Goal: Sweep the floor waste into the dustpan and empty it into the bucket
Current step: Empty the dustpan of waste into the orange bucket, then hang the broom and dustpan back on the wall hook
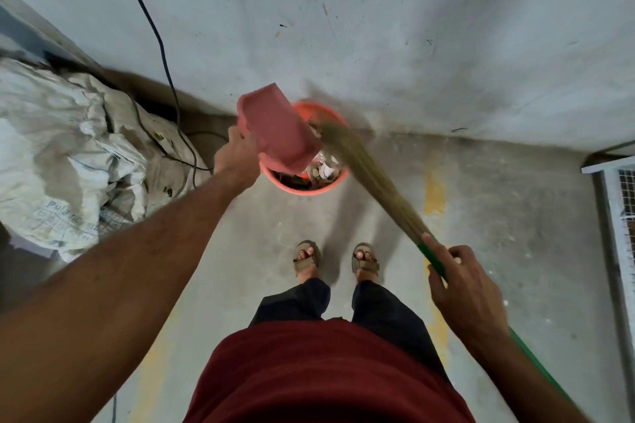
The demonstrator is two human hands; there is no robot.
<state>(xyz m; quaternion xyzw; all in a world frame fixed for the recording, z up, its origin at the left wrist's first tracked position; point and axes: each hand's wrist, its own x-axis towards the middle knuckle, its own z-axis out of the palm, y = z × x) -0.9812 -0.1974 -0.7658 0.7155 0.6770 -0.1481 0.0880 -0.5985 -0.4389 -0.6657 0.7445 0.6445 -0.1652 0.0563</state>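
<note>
Sacks [68,154] slump against the wall on your left, a black cable [161,55] trailing over them, so the bucket [305,187] sits tight in the corner where wall meets floor [240,251], straight ahead of your sandalled feet. You hold the dustpan [275,130] tipped over the bucket's left rim, its open mouth angled down so the waste slides in; paper scraps and debris already lie inside. Your left hand [237,156] grips the pan from behind, arm stretched out long and wrist bent to keep the tilt. Your right hand [460,282] wraps the broom's [364,168] green handle just below the bristles, index finger laid along it, elbow low. The bristle tip reaches across the bucket to the pan's lip, probably to brush out what clings. Motion blur hides whether the bristles touch the pan.
</note>
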